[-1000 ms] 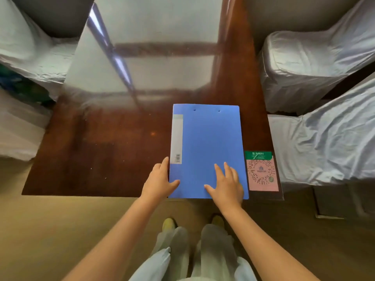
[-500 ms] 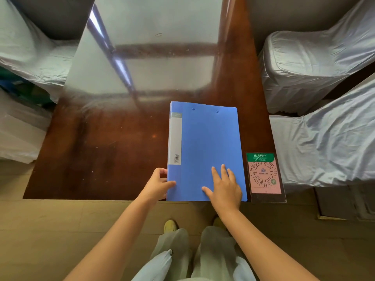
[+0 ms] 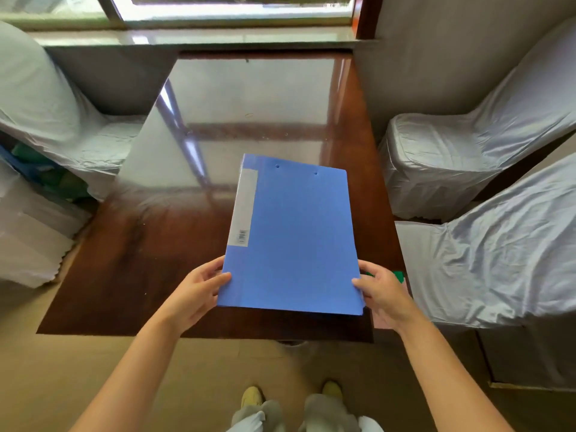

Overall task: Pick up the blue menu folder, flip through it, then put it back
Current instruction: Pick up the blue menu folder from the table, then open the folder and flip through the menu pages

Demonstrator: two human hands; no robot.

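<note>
Both hands, left [image 3: 194, 291] and right [image 3: 385, 294], grip the closed folder [image 3: 296, 238] above the table [image 3: 149, 260]; flipping and returning remain.

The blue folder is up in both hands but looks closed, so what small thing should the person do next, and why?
Probably open the front cover. The blue folder is shut, gripped at its near corners by the left hand and the right hand above the table. The right hand sits at the free edge, opposite the labelled spine, so its thumb could likely lift the cover to begin flipping.
</note>
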